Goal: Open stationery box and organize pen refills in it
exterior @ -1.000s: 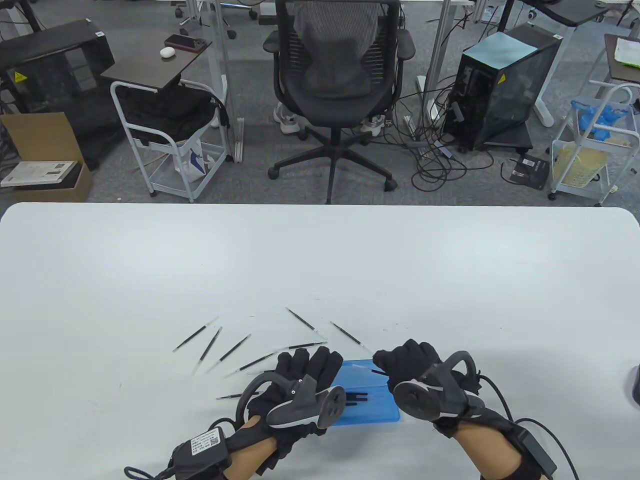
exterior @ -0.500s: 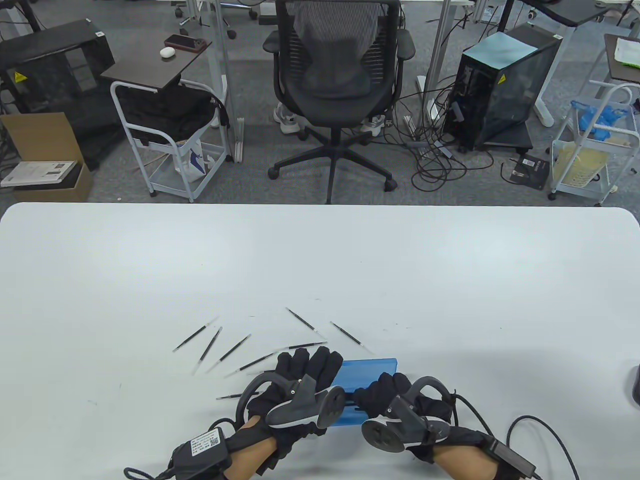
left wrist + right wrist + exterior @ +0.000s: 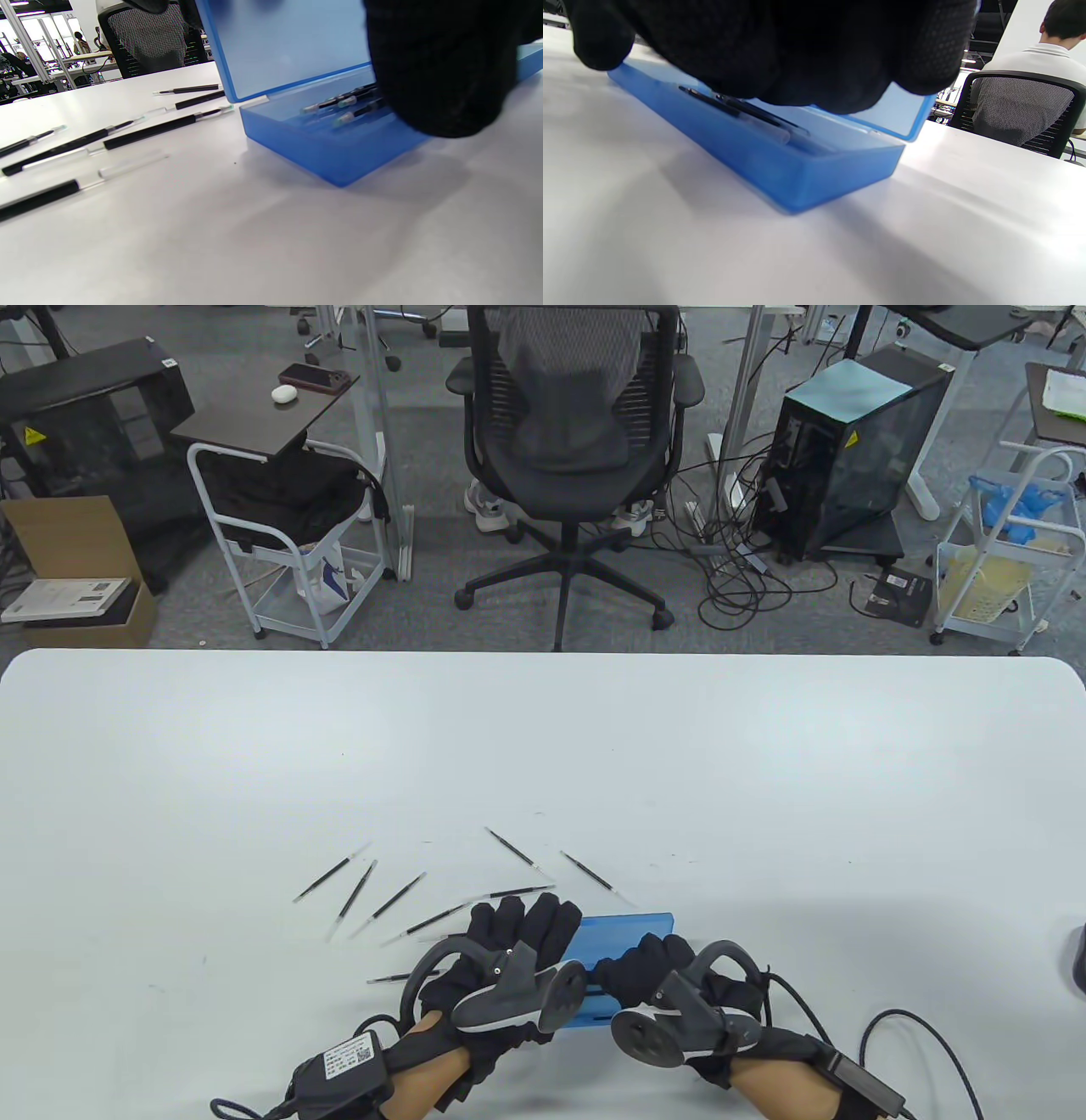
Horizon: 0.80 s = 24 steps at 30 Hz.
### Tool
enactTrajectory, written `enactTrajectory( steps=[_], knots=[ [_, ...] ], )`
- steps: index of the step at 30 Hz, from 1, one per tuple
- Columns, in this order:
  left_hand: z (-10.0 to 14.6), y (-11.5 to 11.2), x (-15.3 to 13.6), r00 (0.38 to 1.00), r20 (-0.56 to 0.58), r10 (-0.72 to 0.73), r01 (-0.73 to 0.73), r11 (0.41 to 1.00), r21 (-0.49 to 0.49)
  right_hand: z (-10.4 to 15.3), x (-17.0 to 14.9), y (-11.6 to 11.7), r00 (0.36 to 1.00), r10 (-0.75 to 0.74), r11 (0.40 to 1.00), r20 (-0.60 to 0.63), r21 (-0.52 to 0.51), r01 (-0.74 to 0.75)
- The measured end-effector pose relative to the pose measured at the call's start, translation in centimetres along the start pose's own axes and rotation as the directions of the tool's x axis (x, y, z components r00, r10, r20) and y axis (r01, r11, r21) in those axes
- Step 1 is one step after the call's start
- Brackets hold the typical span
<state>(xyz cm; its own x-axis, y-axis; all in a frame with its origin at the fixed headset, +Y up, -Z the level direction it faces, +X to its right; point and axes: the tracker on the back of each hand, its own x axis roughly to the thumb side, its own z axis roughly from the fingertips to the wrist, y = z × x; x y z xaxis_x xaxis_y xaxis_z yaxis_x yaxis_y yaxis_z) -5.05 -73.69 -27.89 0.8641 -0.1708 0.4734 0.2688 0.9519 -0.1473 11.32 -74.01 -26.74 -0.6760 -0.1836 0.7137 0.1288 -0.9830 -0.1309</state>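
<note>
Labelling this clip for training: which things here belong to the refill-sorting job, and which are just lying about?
Job:
translucent blue plastic stationery box, lid up
thin black pen refills loose on the table
refills already in the box

Lying about:
black mesh office chair
white wire trolley

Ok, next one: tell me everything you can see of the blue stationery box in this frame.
The stationery box is a shallow, long rectangle of translucent blue plastic, lying flat on the white table near its front edge. It is open: the hinged lid stands up along the far side. A few black pen refills lie lengthwise in the tray. The left hand is at its left end against the lid, and the right hand is over the tray; whether it holds a refill is hidden.
</note>
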Motion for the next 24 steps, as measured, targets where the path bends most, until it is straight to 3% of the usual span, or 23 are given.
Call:
enactTrajectory(
  steps=[8, 12, 17, 24],
  knots=[
    [0.0, 0.0, 0.0, 1.000, -0.001, -0.004, 0.004, 1.000, 0.001, 0.6, -2.4, -3.7, 0.992, -0.095, 0.988, -0.086, -0.126, 0.084],
    [0.0, 0.0, 0.1, 1.000, -0.002, -0.007, 0.007, 1.000, 0.003, 0.2, -4.3, -5.4, 0.989, -0.069, 0.986, -0.133, -0.159, 0.047],
    [0.0, 0.0, 0.1, 1.000, -0.003, -0.014, 0.014, 1.000, 0.007, -2.3, -6.9, -6.1, 0.985, -0.043, 0.991, -0.170, -0.129, 0.021],
    [0.1, 0.1, 0.3, 1.000, -0.004, -0.031, 0.031, 0.999, 0.016, -7.4, -9.4, -4.0, 0.986, -0.080, 0.997, -0.145, 0.001, 0.081]
  ],
)
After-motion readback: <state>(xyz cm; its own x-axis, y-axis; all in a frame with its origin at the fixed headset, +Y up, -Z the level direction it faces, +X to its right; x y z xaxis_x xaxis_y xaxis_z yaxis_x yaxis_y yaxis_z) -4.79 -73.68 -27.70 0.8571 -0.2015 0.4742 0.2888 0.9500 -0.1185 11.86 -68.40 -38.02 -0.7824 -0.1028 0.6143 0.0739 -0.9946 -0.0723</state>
